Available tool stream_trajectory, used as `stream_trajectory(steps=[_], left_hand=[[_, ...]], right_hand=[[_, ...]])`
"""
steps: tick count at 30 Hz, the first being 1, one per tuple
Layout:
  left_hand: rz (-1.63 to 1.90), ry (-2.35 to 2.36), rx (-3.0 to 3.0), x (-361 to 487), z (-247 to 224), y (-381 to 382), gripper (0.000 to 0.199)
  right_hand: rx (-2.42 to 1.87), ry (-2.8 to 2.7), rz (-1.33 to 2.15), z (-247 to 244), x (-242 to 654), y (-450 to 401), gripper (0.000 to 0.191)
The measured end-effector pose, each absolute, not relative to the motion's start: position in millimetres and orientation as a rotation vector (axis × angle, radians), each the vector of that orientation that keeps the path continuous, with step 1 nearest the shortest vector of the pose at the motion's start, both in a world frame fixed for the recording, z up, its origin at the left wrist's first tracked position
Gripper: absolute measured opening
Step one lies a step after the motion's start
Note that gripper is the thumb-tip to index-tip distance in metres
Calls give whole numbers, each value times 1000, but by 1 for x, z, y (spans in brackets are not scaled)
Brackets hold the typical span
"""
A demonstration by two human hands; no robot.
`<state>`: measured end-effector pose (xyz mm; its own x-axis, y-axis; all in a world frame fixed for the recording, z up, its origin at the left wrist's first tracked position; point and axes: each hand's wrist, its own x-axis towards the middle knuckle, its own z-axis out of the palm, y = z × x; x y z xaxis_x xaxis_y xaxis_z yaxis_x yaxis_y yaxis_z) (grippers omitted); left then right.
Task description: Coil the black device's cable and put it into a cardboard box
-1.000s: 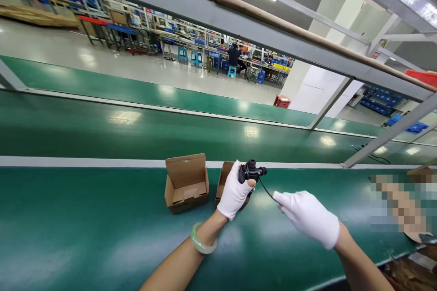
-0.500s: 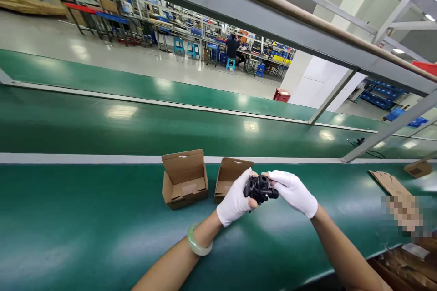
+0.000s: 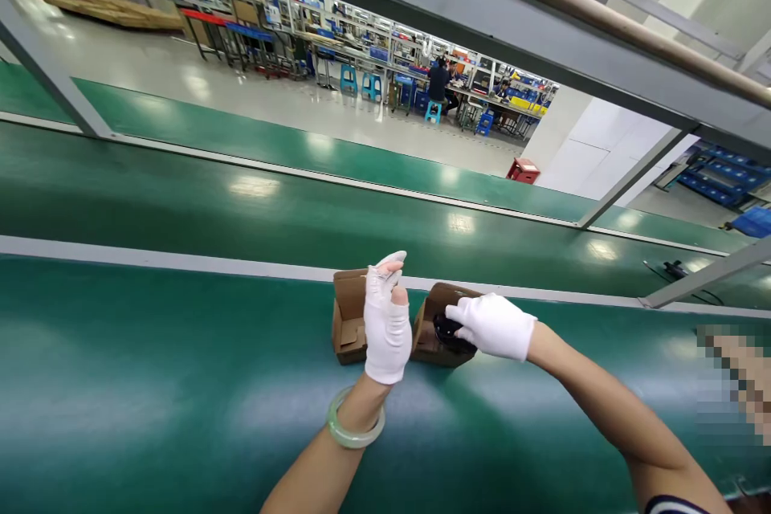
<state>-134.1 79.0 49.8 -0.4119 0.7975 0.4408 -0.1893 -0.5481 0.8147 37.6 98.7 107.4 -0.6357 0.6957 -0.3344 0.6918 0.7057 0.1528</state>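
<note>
With the fingers of my gloved right hand (image 3: 491, 327) bent in around the black device (image 3: 453, 334), I hold it at the mouth of the right-hand cardboard box (image 3: 429, 337), partly inside; how tightly they close I cannot tell. My left hand (image 3: 387, 325) is raised with its fingers loosely apart and nothing in them, in front of the left-hand cardboard box (image 3: 349, 321), which stands open on the green tabletop (image 3: 181, 369) beside the other.
</note>
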Motion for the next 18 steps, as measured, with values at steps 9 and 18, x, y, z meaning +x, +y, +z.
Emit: stream_trajectory(steps=[9,18], left_hand=[[1881,916,1158,-141,60,73,33],[1867,936,1124,-147,62,75,27]], right_hand=[[1066,2287,-49,77,16,100,34],[1163,2235,89,31,49,99,17]])
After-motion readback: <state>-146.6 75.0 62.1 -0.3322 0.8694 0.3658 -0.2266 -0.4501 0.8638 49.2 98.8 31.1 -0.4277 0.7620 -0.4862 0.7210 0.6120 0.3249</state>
